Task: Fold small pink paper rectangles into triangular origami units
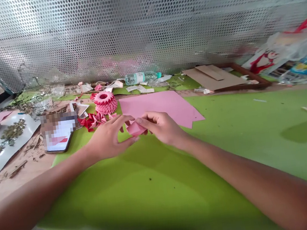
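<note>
A small folded pink paper piece [136,128] is between my two hands, above the green table cover [156,182]. My right hand [162,126] pinches its right side between thumb and fingers. My left hand [113,136] curves round the left side, thumb below and fingers above, touching the piece at its edges. Behind my hands lies a large pink paper sheet [164,108]. Just beyond my left hand stands a ring-shaped stack of folded pink paper [105,103], with red and pink folded pieces [93,120] in front of it.
A phone [61,134] lies at the left, near dried plants [14,131] on a white sheet. Along the back are a plastic bottle [140,78], paper scraps and brown cardboard [213,77]. Plastic bags [283,52] sit at the back right, before a perforated metal panel [130,27].
</note>
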The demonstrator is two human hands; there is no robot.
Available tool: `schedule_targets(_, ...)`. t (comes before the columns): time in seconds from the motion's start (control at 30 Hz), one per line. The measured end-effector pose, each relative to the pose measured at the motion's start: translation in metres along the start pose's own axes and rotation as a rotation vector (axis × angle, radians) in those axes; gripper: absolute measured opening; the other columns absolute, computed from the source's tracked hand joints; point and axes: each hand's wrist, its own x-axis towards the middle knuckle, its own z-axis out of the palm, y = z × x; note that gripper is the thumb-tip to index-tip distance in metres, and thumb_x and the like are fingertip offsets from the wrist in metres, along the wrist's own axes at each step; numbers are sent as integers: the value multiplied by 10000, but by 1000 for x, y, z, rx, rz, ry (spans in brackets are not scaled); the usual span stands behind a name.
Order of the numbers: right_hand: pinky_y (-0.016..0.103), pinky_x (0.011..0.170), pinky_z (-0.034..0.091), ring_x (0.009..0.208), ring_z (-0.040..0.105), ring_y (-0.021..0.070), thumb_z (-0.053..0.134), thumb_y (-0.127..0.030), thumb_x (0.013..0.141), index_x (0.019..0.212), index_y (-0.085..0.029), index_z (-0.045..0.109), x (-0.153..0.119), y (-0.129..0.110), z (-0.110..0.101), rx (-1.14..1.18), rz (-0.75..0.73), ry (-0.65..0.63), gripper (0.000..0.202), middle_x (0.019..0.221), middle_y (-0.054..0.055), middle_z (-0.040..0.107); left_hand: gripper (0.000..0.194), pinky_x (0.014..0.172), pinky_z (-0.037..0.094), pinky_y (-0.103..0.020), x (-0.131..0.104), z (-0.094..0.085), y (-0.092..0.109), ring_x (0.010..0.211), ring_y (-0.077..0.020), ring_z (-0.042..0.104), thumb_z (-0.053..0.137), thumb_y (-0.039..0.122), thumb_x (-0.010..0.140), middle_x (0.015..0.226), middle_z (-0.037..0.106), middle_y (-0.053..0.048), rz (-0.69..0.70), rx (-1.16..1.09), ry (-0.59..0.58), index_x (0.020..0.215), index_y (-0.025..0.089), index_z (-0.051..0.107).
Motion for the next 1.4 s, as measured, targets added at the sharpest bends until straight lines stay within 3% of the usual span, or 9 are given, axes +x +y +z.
schedule_targets(0.2, 266, 566, 405, 577, 511, 132, 480, -626, 949, 704, -190, 556, -4, -4, 1, -16, -10, -24, 506, 626, 6, 557, 146, 605, 443, -264, 2, 5, 0, 671, -147, 606, 536, 272, 917, 818, 685, -32, -38, -173, 45, 899, 175, 644)
schedule_targets(0.33, 264, 613, 444, 625, 561, 137, 516, -564, 955, 791, -195, 567, -6, -7, 1, 47, -24, -114, 407, 695, 10, 602, 385, 477, 267, -254, 4, 5, -3, 501, -105, 427, 469, 340, 966, 561, 483, 17, -156, -199, 68, 622, 170, 500)
schedule_targets(0.5, 252, 531, 376, 560, 512, 120, 619, -501, 901, 748, -170, 610, -7, -6, 5, -45, -9, -102, 364, 647, 1, 585, 363, 478, 277, -243, 4, 5, -1, 521, -100, 389, 435, 391, 986, 589, 415, 32, -201, -363, 81, 690, 183, 462)
schedule_targets(0.67, 248, 543, 392, 565, 525, 114, 611, -460, 914, 747, -171, 615, -7, -10, 7, 38, -14, -84, 333, 660, 0, 600, 300, 519, 365, -235, 0, 2, -2, 572, -123, 475, 494, 353, 984, 669, 528, 35, -195, -501, 176, 1244, 204, 514)
schedule_targets(0.77, 254, 574, 423, 592, 556, 118, 617, -469, 912, 772, -168, 633, -6, -9, 5, 101, -11, -71, 332, 705, 16, 638, 286, 642, 472, -257, -2, 1, -7, 727, -142, 592, 589, 364, 939, 913, 682, -47, -101, -450, 141, 1168, 195, 618)
schedule_targets(0.93, 263, 608, 456, 625, 589, 126, 610, -467, 920, 771, -165, 632, -5, -7, 2, 98, -45, -85, 337, 740, 27, 654, 471, 764, 534, -280, -2, 1, -10, 875, -168, 660, 755, 357, 814, 1188, 702, -88, -147, -457, 105, 1244, 197, 649)
schedule_targets(1.07, 281, 647, 490, 651, 610, 137, 562, -470, 950, 787, -170, 612, -5, -7, 1, 64, -40, -89, 344, 762, 30, 655, 315, 714, 524, -263, 0, 1, -8, 787, -155, 658, 753, 307, 802, 996, 756, -42, -202, -393, 91, 1098, 201, 738)
schedule_targets(1.23, 280, 645, 495, 757, 636, 160, 634, -471, 908, 941, -191, 595, -6, -10, 2, -201, -179, 103, 285, 919, 50, 670, 143, 599, 443, -244, 1, -1, -6, 663, -131, 577, 764, 280, 781, 815, 726, -21, -210, -288, 163, 894, 194, 776)
schedule_targets(1.4, 278, 668, 514, 793, 669, 163, 619, -362, 944, 993, -201, 686, -8, -5, 7, -310, -310, 43, 182, 950, 47, 737, 124, 664, 459, -256, 0, 1, -8, 710, -140, 573, 767, 314, 802, 800, 690, -25, -146, -247, 186, 835, 195, 766)
